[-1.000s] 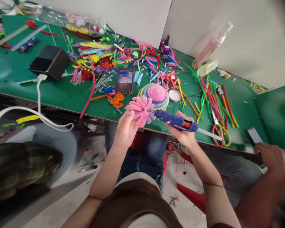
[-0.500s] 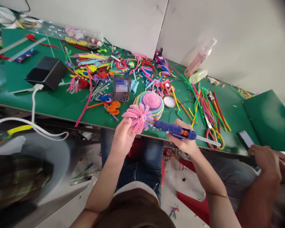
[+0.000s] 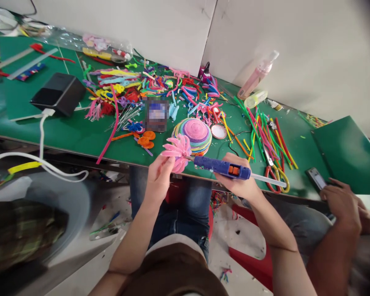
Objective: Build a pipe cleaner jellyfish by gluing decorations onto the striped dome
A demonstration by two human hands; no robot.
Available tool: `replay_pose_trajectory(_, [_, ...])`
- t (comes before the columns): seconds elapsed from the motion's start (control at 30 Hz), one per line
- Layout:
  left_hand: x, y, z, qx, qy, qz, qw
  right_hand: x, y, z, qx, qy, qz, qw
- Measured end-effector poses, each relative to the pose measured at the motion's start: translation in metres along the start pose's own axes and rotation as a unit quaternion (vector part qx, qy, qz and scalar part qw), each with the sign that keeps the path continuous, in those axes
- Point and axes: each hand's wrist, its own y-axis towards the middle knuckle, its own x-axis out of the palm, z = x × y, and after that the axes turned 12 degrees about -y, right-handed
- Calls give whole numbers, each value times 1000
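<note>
A pink fuzzy pipe-cleaner flower (image 3: 177, 149) is pinched by its left side in my left hand (image 3: 160, 174), over the table's front edge. My right hand (image 3: 239, 181) is wrapped round a blue glue gun (image 3: 220, 166), with a pale glue stick (image 3: 268, 180) poking out of its rear end. The gun's nozzle points left and meets the flower near its centre; whether glue is flowing cannot be made out. Just behind the flower sits a round, striped dome of coiled pipe cleaners (image 3: 195, 130), pink on top. The flower covers part of the dome's left side.
Heaps of coloured pipe cleaners (image 3: 120, 82) spread along the green table (image 3: 111, 142). Scissors (image 3: 276, 179) lie by the right front edge. A black box (image 3: 58, 93) with a white cable stands left. At right, another person's hand (image 3: 342, 201) touches a phone (image 3: 316, 179).
The flower has turned in my left hand, so its petals now face more to the side. The glue gun has shifted slightly left with it. The other person's fingers have moved on the phone.
</note>
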Motion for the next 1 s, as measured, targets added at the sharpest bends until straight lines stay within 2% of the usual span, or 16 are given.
replay_pose_trajectory(0.2, [1, 0, 2, 6, -10, 16, 1000, 1, -5, 5, 5, -8, -17, 1000])
replay_pose_trajectory(0.33, [2, 1, 3, 12, -13, 17, 1000, 2, -5, 6, 37, 43, -28, 998])
replay_pose_trajectory(0.47, [5, 1, 5, 5, -37, 41, 998, 2, -4, 4, 37, 81, -45, 995])
replay_pose_trajectory(0.67, [4, 0, 5, 2, -28, 27, 999, 5, -2, 2, -5, 32, 0, 999])
replay_pose_trajectory(0.8, [0, -1, 2, 12, -4, 18, 1000, 7, -1, 0, -4, -18, 27, 999])
replay_pose_trajectory(1.0, [-1, -1, 2, 8, -7, 21, 1000, 5, 1, -2, 5, -34, 49, 998])
